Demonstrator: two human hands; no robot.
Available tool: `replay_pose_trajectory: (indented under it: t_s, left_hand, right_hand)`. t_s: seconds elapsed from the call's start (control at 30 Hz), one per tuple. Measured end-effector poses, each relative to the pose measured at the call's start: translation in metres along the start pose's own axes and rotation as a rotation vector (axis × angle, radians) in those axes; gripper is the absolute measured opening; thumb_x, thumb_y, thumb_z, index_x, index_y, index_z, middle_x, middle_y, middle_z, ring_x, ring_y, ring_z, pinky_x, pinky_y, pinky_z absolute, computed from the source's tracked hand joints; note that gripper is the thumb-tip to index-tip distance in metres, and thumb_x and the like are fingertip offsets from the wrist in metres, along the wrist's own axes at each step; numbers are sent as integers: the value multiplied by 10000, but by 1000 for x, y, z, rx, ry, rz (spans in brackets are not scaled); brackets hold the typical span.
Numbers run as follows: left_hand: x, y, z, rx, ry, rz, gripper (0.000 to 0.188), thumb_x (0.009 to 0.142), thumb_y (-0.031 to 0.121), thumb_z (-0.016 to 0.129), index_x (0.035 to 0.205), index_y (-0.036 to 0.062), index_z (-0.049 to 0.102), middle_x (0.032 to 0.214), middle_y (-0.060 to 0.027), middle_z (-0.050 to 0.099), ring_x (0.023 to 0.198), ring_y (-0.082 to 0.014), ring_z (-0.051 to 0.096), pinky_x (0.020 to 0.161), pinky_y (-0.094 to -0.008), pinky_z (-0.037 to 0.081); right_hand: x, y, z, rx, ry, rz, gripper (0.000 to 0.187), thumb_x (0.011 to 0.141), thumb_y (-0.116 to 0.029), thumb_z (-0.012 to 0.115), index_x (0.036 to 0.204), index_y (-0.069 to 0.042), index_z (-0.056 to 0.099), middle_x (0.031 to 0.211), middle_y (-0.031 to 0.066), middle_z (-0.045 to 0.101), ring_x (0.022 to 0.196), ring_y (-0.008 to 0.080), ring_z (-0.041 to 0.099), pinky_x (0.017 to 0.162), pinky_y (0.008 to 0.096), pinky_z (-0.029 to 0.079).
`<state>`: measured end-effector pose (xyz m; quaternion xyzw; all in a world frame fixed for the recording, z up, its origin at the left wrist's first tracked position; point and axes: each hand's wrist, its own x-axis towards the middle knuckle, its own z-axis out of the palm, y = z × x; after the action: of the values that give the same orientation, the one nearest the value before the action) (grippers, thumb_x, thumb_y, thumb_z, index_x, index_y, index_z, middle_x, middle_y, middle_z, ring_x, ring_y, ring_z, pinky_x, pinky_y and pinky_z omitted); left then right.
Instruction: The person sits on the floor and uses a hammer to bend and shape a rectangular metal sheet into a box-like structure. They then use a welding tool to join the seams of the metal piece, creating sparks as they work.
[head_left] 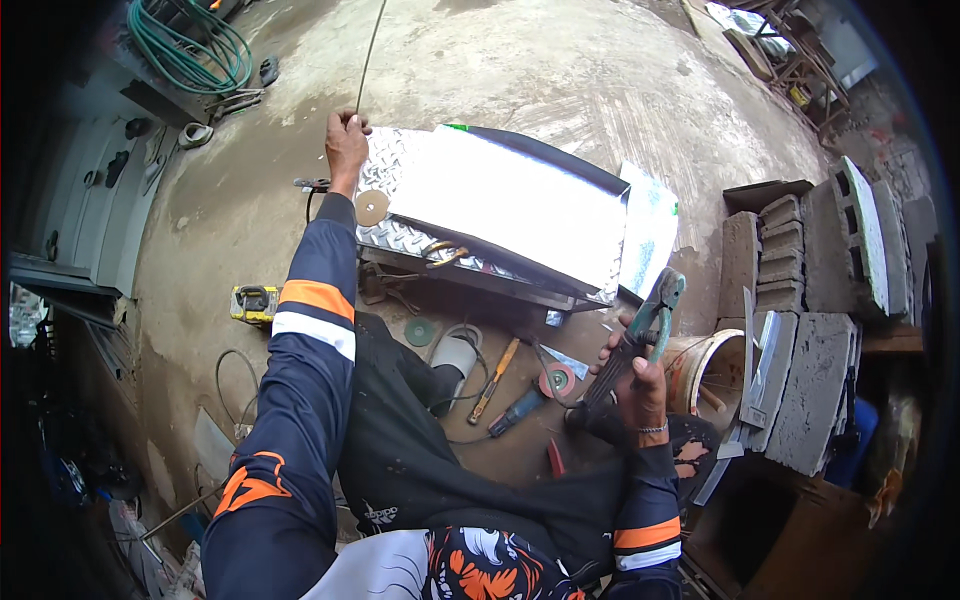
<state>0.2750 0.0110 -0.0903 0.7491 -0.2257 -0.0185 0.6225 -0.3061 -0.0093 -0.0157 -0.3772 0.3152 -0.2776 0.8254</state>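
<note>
A: Hands first. Left hand [346, 140] is stretched out ahead, fist closed around a thin wire [371, 50] that runs up and away over the concrete floor [560, 70], kept taut from the look of it

B: Right?

A: Right hand [640, 385] is drawn back near the body, wrapped around the handles of teal-jawed pliers [648, 325], jaws pointing up and forward. Can't tell whether the jaws are biting anything. Held clear of the wire, well apart from the left hand

B: What's under the left hand?

A: Diamond-plate metal box [400, 240] with a shiny sheet [520, 200] laid on top, probably serving as a work surface. A round tan disc [372, 207] rests on the plate just beside the left wrist

B: Floor in between?

A: Tools strewn within reach: green disc [419, 331], orange-handled screwdriver [494, 380], angle grinder [530, 398] with a reddish disc, grey cable loops

B: Further out?

A: Yellow tape measure [254, 303] on the left, bucket [705, 370] and stacked concrete blocks [800, 300] on the right, green hose [195, 50] coiled far left
</note>
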Motion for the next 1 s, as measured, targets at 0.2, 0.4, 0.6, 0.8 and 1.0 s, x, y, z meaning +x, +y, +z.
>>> replay_pose_trajectory:
  t_s: [0.2,0.4,0.6,0.8,1.0]
  left_hand:
    - [-85,141,-5,-639,-295,2,228,1048,235,545,1182,58,598,822,-5,611,703,-84,515,663,-222,438]
    - [-205,157,-14,65,-590,243,253,1005,260,630,1120,61,737,856,-25,647,806,-141,601,729,-292,487]
    - [-271,197,-36,415,-597,500,243,928,315,702,1050,121,779,774,-84,602,742,-238,585,701,-380,442]
    - [-298,242,-49,611,-428,757,230,881,363,738,1002,177,799,734,-41,555,732,-212,523,766,-361,344]
    - [-309,284,-65,665,-390,842,228,873,370,741,1032,215,792,758,-10,551,764,-186,520,750,-356,322]
  right_hand:
    - [-2,-11,-12,146,-57,-140,739,866,-266,542,1527,-34,306,1118,109,573,1002,203,605,875,430,568]
    - [-12,-5,-12,27,51,-68,552,953,-347,651,1365,-29,467,957,46,608,822,138,638,686,314,578]
    - [-35,-10,-25,-6,59,-40,401,870,-153,597,1242,-25,521,892,52,614,768,162,639,665,320,563]
    - [-60,-8,-34,-76,-65,-58,399,849,-150,561,1218,-7,516,864,61,603,703,146,611,625,319,556]
    - [-72,-7,-32,-58,-101,-18,383,852,-151,551,1200,7,523,853,59,598,680,135,594,600,313,539]
